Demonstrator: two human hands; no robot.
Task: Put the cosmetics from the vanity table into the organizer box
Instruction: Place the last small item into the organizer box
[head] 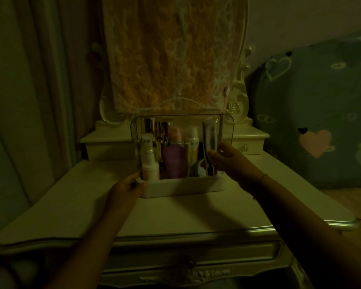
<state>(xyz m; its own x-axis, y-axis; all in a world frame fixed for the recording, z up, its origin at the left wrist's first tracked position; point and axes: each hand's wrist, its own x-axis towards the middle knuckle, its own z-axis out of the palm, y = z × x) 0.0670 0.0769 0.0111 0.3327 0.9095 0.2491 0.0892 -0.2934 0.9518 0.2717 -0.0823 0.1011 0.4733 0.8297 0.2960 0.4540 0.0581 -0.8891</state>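
Gripping the organizer box (181, 185) by its left front corner with the left hand (126, 188); curling the right hand (229, 161) against its clear right wall, not showing whether grasping. Sitting mid-back on the smooth cream vanity table (175, 213), crowding upright bottles (174, 159) inside, backing onto hanging lace cloth (171, 55).

Bottles (174, 157) stand in organizer box (181, 187) on table (175, 213).

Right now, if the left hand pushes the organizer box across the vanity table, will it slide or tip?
Probably slides: the organizer box has a wide, low white base flat on the smooth vanity table. It is likely heavy, being packed with bottles. The tall bottles and upright clear cover may rattle or wobble.
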